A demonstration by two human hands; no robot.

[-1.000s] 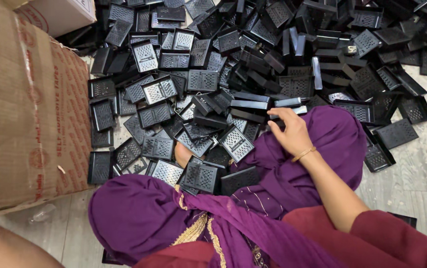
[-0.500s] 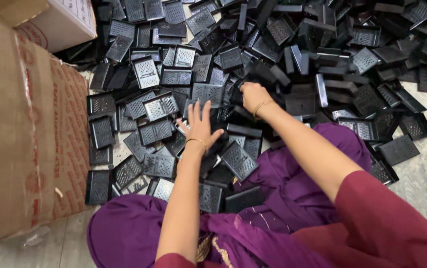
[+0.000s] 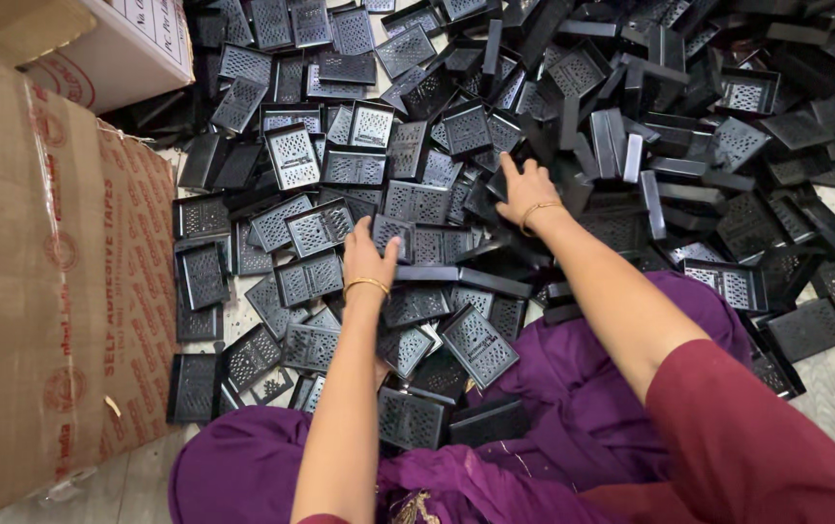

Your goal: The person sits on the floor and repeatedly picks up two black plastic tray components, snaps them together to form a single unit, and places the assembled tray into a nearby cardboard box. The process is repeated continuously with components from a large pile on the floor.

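Your left hand (image 3: 369, 260) lies flat, fingers spread, on a black perforated tray (image 3: 393, 233) at frame centre. Your right hand (image 3: 526, 189) curls its fingers over the heaped black trays (image 3: 573, 146) just above centre; whether it pinches one, you can't tell. A brown cardboard box (image 3: 39, 291) fills the left edge, purple cloth (image 3: 553, 388) below.
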